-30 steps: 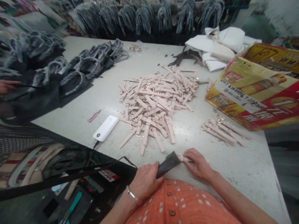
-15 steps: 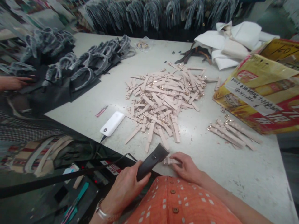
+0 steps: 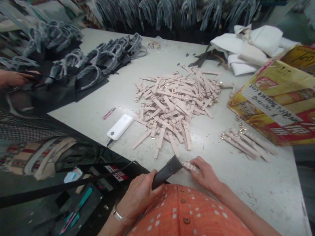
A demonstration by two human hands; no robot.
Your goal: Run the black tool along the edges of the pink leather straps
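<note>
My left hand [image 3: 144, 188] is wrapped round a black electric clipper [image 3: 166, 172], its wide head slanting up to the right. Close to that head, my right hand [image 3: 205, 172] pinches a short beige buckle strap [image 3: 190, 166] at the table edge. A large heap of similar beige buckle straps [image 3: 176, 105] lies just beyond both hands. Farther right, several more beige straps [image 3: 246, 144] are laid roughly side by side, their gold buckles toward the left.
A white power bank [image 3: 120, 127] with a cable and a pink cutter [image 3: 109, 113] lie on the left. A yellow carton [image 3: 275, 101] stands at the right. Black bags [image 3: 66, 83] with wrapped handles cover the far left, where another person's hand [image 3: 14, 78] rests.
Both my hands have shifted slightly right in the picture, with the clipper and the strap still held. The other person's hand has moved a little on the black bags.
</note>
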